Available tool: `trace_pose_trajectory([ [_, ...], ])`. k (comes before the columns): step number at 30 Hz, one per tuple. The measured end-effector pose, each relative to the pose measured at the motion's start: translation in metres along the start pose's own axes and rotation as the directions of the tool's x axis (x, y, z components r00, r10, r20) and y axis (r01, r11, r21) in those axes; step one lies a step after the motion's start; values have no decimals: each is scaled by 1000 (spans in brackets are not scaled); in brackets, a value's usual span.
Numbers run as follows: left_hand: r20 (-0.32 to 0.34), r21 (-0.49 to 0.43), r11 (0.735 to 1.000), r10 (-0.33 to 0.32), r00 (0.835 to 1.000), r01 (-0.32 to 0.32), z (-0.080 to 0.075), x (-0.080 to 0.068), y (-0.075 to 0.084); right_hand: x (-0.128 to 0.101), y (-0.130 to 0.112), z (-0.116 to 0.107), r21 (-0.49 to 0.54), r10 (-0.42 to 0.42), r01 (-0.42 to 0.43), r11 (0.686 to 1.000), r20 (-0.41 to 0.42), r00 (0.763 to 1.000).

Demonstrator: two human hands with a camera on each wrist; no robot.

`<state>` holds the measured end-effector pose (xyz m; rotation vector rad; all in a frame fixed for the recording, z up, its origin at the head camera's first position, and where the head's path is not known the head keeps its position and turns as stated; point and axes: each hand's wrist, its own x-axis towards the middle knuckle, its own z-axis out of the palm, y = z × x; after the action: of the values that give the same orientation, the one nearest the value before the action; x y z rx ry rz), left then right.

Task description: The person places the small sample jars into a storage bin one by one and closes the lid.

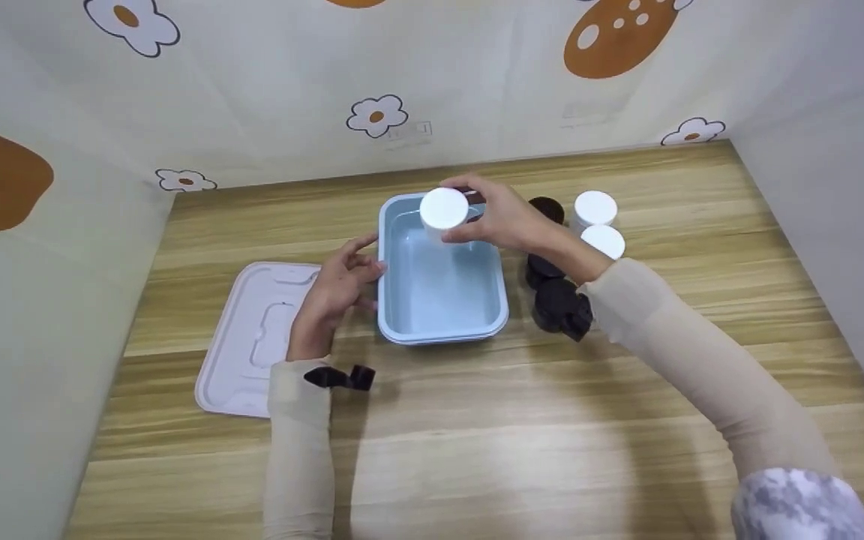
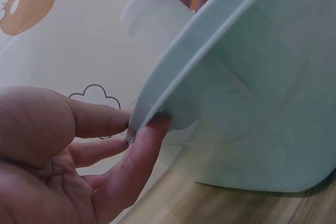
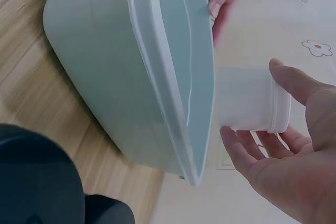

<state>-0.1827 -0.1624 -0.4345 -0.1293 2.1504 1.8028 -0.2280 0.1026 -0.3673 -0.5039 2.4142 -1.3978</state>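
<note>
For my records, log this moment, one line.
left hand: grips blue bin | right hand: holds white jar above it | lid: on table

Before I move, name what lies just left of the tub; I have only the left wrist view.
Observer: A pale lid lies flat on the table there.
Operator: Now report what stands right of the tub.
Observer: At least two white jars stand there, beside some black containers.
Operator: Tell me which end of the tub the jar in the right hand is nearer.
Observer: In the head view it appears over the far end.
</note>
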Motion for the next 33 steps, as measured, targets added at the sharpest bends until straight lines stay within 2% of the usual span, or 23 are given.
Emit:
trace_pose_trajectory([
  [7, -16, 39, 999, -25, 1000, 25, 0, 1, -1, 17, -5, 10, 0, 34, -34, 999, 27, 999],
  [16, -20, 63, 997, -43, 999, 45, 0, 0, 0, 35, -10, 26, -96, 87, -83, 992, 39, 995],
  [23, -11, 57, 998, -34, 999, 34, -2, 1, -1, 44, -12, 38, -224, 126, -115, 968, 36, 991],
  [33, 12, 5, 1000, -8, 1000, 8, -1, 0, -2, 50, -6, 54, -314, 199, -163, 935, 86, 976],
])
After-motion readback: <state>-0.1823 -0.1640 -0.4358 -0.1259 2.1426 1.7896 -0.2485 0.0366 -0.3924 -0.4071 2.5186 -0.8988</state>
